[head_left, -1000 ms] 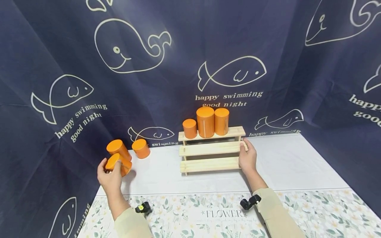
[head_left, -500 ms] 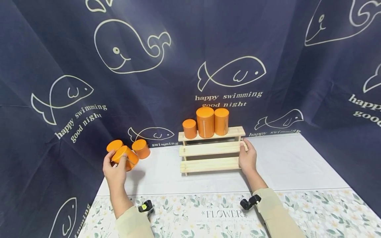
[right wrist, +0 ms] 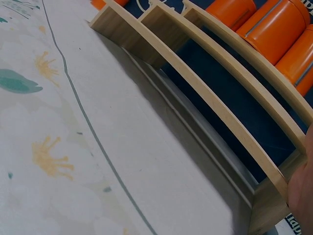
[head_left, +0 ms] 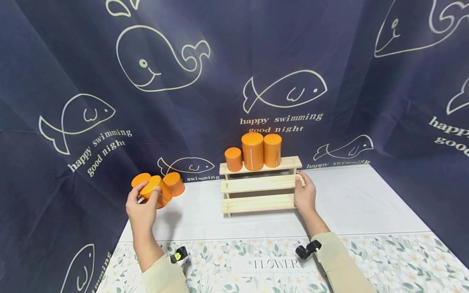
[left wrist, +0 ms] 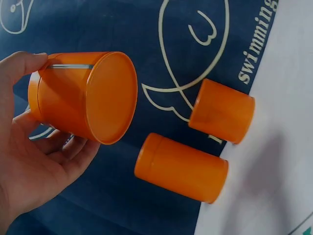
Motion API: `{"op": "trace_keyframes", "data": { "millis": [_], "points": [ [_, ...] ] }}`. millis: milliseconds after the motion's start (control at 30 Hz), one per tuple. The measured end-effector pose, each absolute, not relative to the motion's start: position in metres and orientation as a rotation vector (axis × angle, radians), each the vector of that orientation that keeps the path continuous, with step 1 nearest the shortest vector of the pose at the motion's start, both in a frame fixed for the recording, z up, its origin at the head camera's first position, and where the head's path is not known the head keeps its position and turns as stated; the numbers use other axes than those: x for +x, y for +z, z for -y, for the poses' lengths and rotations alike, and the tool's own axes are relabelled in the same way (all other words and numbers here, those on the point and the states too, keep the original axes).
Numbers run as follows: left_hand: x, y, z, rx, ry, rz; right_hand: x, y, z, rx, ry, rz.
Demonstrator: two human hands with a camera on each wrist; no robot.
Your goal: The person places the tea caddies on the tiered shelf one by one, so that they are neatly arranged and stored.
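Note:
My left hand grips an orange canister, tilted and raised off the table, thumb on one side and fingers round the other. Beyond it, two more orange canisters stand at the table's back left: a taller canister, partly covered in the head view, and a short canister. My right hand holds the right end of a three-step wooden rack. A small canister, a large canister and a medium canister stand side by side on its top step. The two lower steps are bare.
A dark blue curtain with whale and fish outlines hangs close behind the rack and along both sides. The table has a white cloth, with a flower-printed strip along the front.
My left hand has lifted the canister and carried it right and toward the back, overlapping the taller canister in the head view. My right hand and the rack have stayed put.

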State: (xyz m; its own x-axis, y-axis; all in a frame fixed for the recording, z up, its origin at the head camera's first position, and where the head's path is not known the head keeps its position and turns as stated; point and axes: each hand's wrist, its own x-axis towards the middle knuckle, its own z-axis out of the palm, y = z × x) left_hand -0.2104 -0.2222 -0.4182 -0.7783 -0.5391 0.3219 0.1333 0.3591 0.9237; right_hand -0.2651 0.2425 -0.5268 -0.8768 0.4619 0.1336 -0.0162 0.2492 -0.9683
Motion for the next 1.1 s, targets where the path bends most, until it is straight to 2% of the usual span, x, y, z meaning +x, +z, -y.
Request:
{"op": "trace_keyframes", "data": {
  "millis": [1100],
  "points": [
    [-0.209, -0.392, 0.183, 0.042, -1.535, 2.078, -0.264, -0.525, -0.241, -0.434, 1.652, 2.149]
  ]
}}
